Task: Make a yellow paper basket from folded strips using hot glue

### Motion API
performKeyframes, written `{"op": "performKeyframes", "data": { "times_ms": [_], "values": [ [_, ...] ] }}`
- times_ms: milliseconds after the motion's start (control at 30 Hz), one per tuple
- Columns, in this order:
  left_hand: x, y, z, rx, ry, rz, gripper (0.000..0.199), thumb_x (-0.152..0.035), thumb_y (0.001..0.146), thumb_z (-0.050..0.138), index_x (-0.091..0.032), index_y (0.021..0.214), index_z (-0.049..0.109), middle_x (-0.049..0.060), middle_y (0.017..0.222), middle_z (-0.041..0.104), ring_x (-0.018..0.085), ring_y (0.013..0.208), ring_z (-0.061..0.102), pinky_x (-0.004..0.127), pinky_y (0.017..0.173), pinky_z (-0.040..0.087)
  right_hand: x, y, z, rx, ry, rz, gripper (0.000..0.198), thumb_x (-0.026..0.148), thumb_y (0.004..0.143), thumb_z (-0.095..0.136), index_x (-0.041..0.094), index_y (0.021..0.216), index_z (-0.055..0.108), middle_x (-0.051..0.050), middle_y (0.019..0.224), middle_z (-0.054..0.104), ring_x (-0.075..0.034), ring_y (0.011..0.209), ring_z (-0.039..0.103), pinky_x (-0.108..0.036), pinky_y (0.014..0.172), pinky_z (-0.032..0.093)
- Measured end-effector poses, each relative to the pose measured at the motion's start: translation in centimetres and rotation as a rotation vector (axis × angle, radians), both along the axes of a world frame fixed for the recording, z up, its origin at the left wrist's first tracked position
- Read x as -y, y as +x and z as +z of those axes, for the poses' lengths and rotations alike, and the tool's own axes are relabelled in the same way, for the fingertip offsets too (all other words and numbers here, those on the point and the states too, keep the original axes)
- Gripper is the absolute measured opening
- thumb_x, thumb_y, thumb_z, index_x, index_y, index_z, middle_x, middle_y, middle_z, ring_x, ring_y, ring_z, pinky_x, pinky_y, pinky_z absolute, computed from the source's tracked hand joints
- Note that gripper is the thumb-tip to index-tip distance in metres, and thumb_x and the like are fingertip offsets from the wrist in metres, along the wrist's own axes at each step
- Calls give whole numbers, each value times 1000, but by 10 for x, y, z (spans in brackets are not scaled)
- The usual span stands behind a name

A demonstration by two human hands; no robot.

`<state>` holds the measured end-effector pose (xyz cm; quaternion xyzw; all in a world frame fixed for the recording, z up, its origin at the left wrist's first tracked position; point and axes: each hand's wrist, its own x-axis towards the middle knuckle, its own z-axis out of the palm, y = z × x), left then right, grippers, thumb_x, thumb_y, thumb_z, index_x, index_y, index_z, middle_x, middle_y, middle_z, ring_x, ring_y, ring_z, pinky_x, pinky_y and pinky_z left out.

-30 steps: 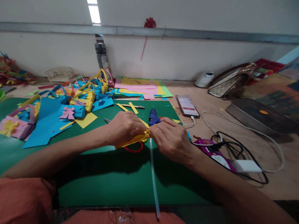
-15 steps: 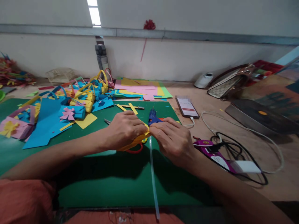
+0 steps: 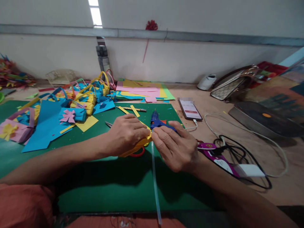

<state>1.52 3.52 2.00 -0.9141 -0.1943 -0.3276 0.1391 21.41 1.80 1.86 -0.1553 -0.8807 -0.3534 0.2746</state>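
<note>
Clear rod (image 3: 155,180): nearest item, apparently a glue stick; it projects past the near edge of the green mat (image 3: 102,186); its far end is hidden.
Right hand (image 3: 174,145): fingers bent, tips at the end of the yellow paper (image 3: 136,147); whether they pinch it cannot be told.
Left hand (image 3: 128,133): closed, gripping the yellow paper from above.
Yellow paper: held over the mat, mostly under the left fingers; probably light, fairly stiff along any fold, easily creased, hardly slippery; best held by its end or an edge, with little pressure.
Red handle (image 3: 140,152): just below the paper, partly covered; probably of scissors.
Glue gun (image 3: 155,120): beyond the right fingertips; nozzle pointing away.
Yellow strips (image 3: 135,111): farther off, beside a slim knife (image 3: 142,110).
Paper baskets (image 3: 89,103): clustered at left.
Coloured sheets (image 3: 142,90): layered, near the wall (image 3: 190,63).
</note>
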Motion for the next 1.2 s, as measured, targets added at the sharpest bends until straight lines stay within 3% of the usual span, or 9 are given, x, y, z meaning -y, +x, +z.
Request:
{"op": "performKeyframes", "data": {
  "times_ms": [267, 533, 833, 1200],
  "values": [
    [-3, 0, 0, 54, 204, -31, 13, -19, 87, 44, -13, 86, 56, 5, 77, 70, 15, 69, 63, 30, 66, 47, -3, 0, 1, -128, -150, -54, 20, 6, 82, 43, 11, 91, 60, -11, 86, 70, -17, 79, 62, -36, 81, 46],
    [-4, 1, -6, 66, 152, -38, 12, -19, 86, 46, -14, 84, 57, 4, 77, 70, 14, 69, 64, 31, 71, 47, -2, 2, 2, -27, -24, -52, 20, 9, 84, 42, 11, 93, 60, -12, 86, 69, -19, 79, 62, -40, 79, 45],
    [-2, 3, -5, 44, 206, -59, 19, -17, 89, 41, -11, 86, 58, 7, 79, 71, 15, 70, 65, 31, 69, 47, -5, 1, 0, -78, -173, -41, 22, 4, 84, 39, 11, 88, 59, -10, 80, 69, -16, 74, 61, -34, 75, 45],
    [0, 4, -3, -50, 199, 2, 30, -15, 89, 32, -14, 76, 59, 5, 74, 71, 14, 65, 63, 30, 69, 48, 5, -5, -1, 29, -92, -164, 19, 10, 85, 43, 9, 84, 62, -8, 70, 66, -17, 67, 58, -38, 75, 44]
  ]
}}
